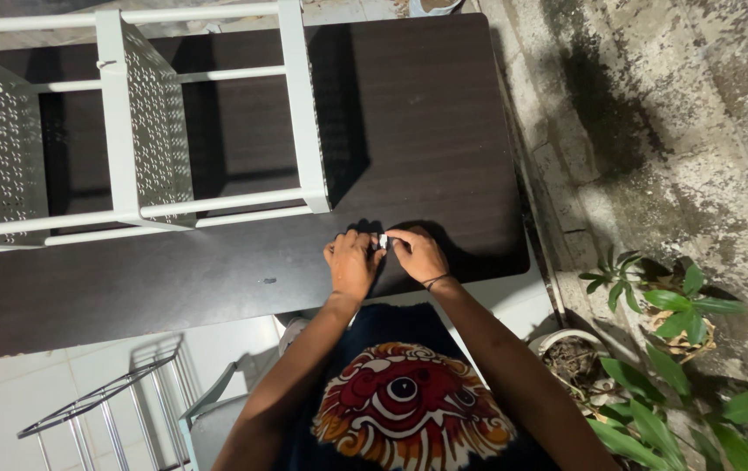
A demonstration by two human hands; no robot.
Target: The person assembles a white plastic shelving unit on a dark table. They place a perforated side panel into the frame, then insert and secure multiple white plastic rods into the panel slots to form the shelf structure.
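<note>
My left hand [352,262] and my right hand [418,253] meet at the near edge of a dark wood-grain table [426,131]. Between their fingertips they pinch a small white part [383,241]; its exact shape is too small to tell. A black band circles my right wrist. A white metal rack [156,131] with perforated side panels lies on the table, to the left of and beyond my hands.
A rough, stained concrete wall [679,131] runs along the right. Potted green plants [670,349] stand at the lower right. A wire rack [104,410] and a pale chair frame [208,410] sit on the white tiled floor below the table's edge.
</note>
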